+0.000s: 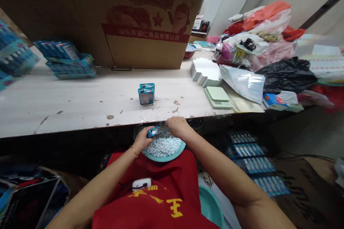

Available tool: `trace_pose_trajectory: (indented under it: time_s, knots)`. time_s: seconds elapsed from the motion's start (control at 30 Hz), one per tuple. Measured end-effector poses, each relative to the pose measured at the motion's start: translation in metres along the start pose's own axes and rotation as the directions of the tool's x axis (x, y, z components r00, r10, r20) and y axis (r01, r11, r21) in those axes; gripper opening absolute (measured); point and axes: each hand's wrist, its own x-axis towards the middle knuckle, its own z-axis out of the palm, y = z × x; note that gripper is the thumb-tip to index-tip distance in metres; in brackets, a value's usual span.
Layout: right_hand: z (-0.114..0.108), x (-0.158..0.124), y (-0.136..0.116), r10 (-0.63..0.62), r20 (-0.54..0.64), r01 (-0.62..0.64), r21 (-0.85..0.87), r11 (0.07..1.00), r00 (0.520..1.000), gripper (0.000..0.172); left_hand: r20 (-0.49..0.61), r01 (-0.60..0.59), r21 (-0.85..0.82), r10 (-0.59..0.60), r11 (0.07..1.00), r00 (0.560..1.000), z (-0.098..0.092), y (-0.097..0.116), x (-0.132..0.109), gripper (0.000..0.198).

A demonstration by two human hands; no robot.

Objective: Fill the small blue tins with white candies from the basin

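My left hand (142, 141) is closed around a small blue tin (150, 134), tilted, with white pieces showing at its mouth. My right hand (177, 127) grips a greyish, see-through scoop (162, 129), its far end against or just beside the tin's mouth. Below both hands a turquoise bowl (162, 159) rests on the lap, filled with small white candies (164, 146). Two blue tins (146, 96) stand upright, one behind the other, on the white table ahead. My fingers partly cover the scoop's handle and the held tin.
A large cardboard box (145, 52) stands at the back of the white table (80, 111). Trays of blue packs (72, 68) are on the left. A pale green scale (218, 96), white cartons (205, 71) and plastic bags (287, 78) lie right. More trays (255, 161) sit low right.
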Motion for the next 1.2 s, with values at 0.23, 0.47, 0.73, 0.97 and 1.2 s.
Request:
trace_pose_trajectory:
  time_s: [0.23,0.47,0.73,0.97,1.2]
  knots:
    - [0.022,-0.024,0.035,0.075,0.008,-0.075,0.069,0.995,0.997,0.030,-0.017,0.130,-0.245,-0.138,0.961,0.990,-0.011,0.008,-0.006,0.050]
    - [0.136,-0.018,0.038,0.268,0.098,-0.283,0.208,0.936,0.958,0.031,0.047,0.377,-0.609,-0.443,0.698,0.895,-0.008,-0.007,-0.015,0.048]
    - [0.184,0.033,-0.013,0.373,0.062,-0.359,0.456,0.814,0.926,0.035,0.166,0.446,-0.733,-0.501,0.514,0.849,0.014,-0.001,-0.007,0.047]
    - [0.183,0.019,0.025,0.346,0.004,-0.270,0.634,0.725,0.938,0.034,-0.015,0.312,-0.536,-0.379,0.784,0.925,-0.024,-0.005,-0.026,0.060]
    - [0.130,-0.001,0.048,0.269,-0.085,-0.140,0.683,0.716,0.959,0.036,-0.044,0.157,-0.264,-0.174,0.952,0.984,-0.029,-0.001,-0.020,0.052]
